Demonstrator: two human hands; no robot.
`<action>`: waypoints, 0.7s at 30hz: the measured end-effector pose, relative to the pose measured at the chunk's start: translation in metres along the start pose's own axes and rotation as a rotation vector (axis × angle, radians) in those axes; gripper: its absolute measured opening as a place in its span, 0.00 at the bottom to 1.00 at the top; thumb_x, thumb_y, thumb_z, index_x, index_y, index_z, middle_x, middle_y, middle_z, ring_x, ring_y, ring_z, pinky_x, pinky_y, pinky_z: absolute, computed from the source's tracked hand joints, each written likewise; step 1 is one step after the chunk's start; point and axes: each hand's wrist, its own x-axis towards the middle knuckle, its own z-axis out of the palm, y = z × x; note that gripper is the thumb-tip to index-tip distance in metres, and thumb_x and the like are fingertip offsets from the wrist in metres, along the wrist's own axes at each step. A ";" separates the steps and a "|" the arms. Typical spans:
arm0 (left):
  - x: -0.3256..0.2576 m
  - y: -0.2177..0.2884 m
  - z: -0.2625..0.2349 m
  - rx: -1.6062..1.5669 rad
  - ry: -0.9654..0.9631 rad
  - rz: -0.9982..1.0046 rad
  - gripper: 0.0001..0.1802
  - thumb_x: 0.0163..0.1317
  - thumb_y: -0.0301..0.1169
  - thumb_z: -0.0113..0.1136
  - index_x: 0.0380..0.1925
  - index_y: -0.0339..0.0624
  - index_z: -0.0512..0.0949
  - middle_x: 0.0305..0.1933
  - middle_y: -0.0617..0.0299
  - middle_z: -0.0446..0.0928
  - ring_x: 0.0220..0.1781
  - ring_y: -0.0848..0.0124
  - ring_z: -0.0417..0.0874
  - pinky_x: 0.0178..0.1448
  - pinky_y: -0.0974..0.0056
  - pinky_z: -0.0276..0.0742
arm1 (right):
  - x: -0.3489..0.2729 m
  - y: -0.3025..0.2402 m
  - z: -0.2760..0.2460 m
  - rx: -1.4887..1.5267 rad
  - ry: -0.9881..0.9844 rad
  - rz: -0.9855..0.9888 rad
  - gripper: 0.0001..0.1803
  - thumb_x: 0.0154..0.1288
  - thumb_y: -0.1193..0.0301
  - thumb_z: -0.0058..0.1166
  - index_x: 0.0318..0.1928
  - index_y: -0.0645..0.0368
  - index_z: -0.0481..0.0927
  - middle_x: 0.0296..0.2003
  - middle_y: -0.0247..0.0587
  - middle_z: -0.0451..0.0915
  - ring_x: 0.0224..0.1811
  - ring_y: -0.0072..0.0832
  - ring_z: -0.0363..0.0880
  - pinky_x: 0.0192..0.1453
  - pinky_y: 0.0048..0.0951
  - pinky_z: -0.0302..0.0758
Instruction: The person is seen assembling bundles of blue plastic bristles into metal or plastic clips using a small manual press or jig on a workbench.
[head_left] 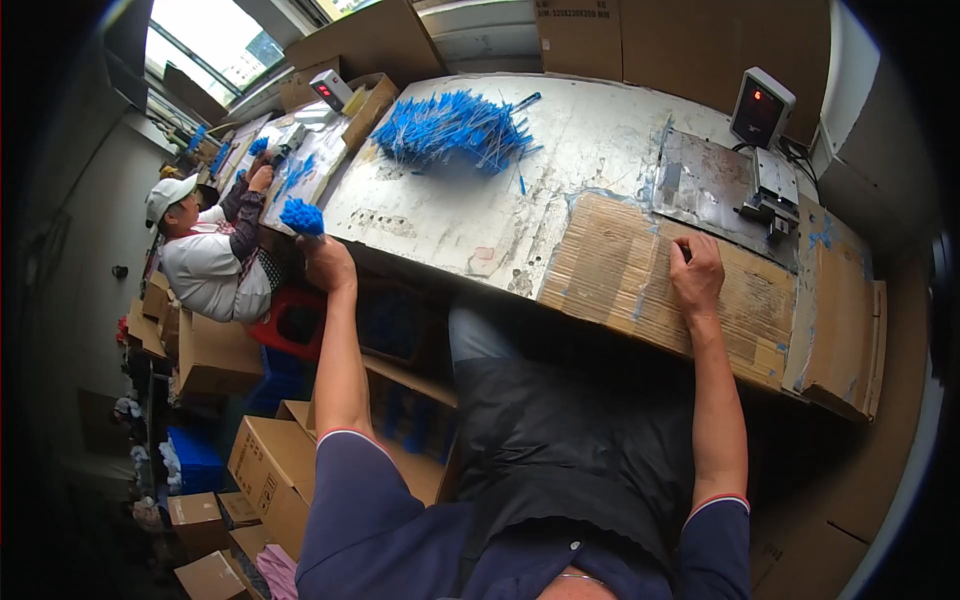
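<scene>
My left hand (328, 264) is closed round a bundle of thin blue-ended sticks (302, 217), held upright off the table's left front edge. The blue ends stick out above my fingers, and my fist hides the lower part. A large loose pile of similar blue and pale sticks (450, 130) lies on the worn white table (430, 215). On the right, my right hand (698, 278) rests curled on a flat cardboard sheet (610, 255). A small dark spot shows by its fingers, too small to name.
Behind the cardboard, a metal plate (700, 180) carries a small metal fixture (775, 190), beside a white box with a red display (762, 108). A dark pen-like thing (526, 101) lies beyond the pile. A co-worker (210, 250) handles blue pieces at the left. Cardboard boxes (275, 465) stand below.
</scene>
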 end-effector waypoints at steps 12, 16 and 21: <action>0.020 -0.073 0.037 0.554 -0.777 0.776 0.12 0.72 0.36 0.51 0.46 0.39 0.73 0.38 0.40 0.86 0.42 0.41 0.89 0.46 0.41 0.84 | 0.006 -0.007 0.016 0.158 0.018 0.053 0.02 0.62 0.76 0.63 0.34 0.61 0.84 0.35 0.43 0.84 0.42 0.40 0.83 0.48 0.37 0.79; 0.038 -0.006 0.012 0.110 -0.061 0.252 0.12 0.73 0.36 0.52 0.47 0.38 0.73 0.31 0.40 0.84 0.35 0.42 0.89 0.39 0.39 0.83 | -0.002 0.011 0.000 0.107 0.006 0.072 0.02 0.61 0.76 0.63 0.33 0.61 0.83 0.35 0.43 0.84 0.42 0.40 0.83 0.47 0.37 0.79; 0.024 -0.067 0.036 0.557 -0.733 0.861 0.07 0.67 0.29 0.54 0.43 0.40 0.75 0.31 0.43 0.86 0.37 0.43 0.90 0.44 0.42 0.85 | 0.001 0.002 0.009 0.138 -0.002 0.068 0.03 0.60 0.76 0.64 0.33 0.61 0.83 0.34 0.43 0.84 0.41 0.39 0.83 0.46 0.37 0.79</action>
